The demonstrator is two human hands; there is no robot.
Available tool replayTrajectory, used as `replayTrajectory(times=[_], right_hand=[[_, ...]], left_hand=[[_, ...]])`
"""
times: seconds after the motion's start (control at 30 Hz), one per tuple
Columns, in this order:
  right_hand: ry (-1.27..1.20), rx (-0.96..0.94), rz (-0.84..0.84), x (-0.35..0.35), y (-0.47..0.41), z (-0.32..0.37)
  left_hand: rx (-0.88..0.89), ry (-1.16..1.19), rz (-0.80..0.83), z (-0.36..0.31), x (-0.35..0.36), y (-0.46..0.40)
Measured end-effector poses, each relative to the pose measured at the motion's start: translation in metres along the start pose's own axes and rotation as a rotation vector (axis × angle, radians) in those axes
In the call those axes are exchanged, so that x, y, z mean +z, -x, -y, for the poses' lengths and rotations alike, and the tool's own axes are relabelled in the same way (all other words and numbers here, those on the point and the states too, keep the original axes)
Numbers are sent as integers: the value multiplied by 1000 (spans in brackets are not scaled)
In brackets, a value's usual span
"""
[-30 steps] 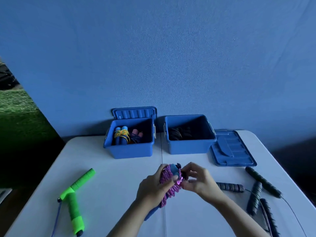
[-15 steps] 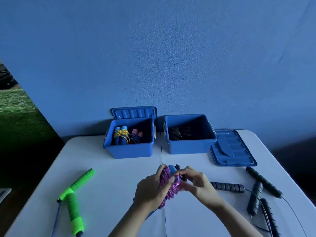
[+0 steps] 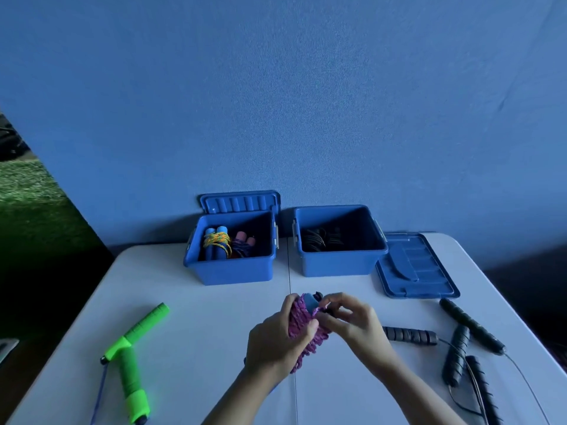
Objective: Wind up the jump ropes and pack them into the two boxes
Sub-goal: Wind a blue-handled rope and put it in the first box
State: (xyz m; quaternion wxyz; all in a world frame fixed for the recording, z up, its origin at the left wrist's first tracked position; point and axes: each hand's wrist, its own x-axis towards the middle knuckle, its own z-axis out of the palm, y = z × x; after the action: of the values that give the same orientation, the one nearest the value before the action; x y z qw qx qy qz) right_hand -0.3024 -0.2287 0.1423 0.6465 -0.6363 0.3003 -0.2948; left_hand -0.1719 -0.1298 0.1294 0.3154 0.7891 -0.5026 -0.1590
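Both hands hold a purple jump rope (image 3: 302, 328) that is wound round its blue handles, just in front of the two blue boxes, over the middle seam of the white table (image 3: 190, 329). The left hand (image 3: 274, 340) grips the wound bundle, fingers curled round it and thumb pressed on the front. The right hand (image 3: 352, 323) pinches the purple cord near the top of the bundle with curled fingertips.

The left box (image 3: 230, 269) stands near the table's far edge, against the blue wall. It holds a yellow-wound rope with blue handles (image 3: 217, 243) and a dark rope with pink handles (image 3: 244, 244). Its lid (image 3: 239, 201) stands up behind it. The right box (image 3: 339, 260) is just beside the left box and holds a black rope (image 3: 319, 239); much of the box is free. Its lid (image 3: 415, 266) lies flat on the table, touching its right side.

There is bare table between the hands and the boxes. A green-handled rope (image 3: 133, 354) lies well to the left of the hands, near the table's left edge. Black foam-handled ropes (image 3: 457, 342) lie to the right of the hands, reaching toward the right edge.

Since half a second ago the hands have stayed in the same spot, and the right fingers have lifted a little higher on the bundle's top. Nothing else has moved.
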Motion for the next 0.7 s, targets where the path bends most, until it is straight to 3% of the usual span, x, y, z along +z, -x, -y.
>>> replayTrajectory(times=[0.07, 0.23, 0.4, 0.7], right_hand=[[-53, 23, -22, 1, 4, 2], [89, -70, -122, 11, 9, 6], [-109, 54, -195, 18, 14, 20], [3, 13, -230, 21, 21, 20]], left_hand=[[-20, 8, -15, 0, 1, 1], [-19, 69, -81, -2, 2, 6], [7, 123, -141, -13, -4, 9], [-59, 149, -187, -24, -6, 12]])
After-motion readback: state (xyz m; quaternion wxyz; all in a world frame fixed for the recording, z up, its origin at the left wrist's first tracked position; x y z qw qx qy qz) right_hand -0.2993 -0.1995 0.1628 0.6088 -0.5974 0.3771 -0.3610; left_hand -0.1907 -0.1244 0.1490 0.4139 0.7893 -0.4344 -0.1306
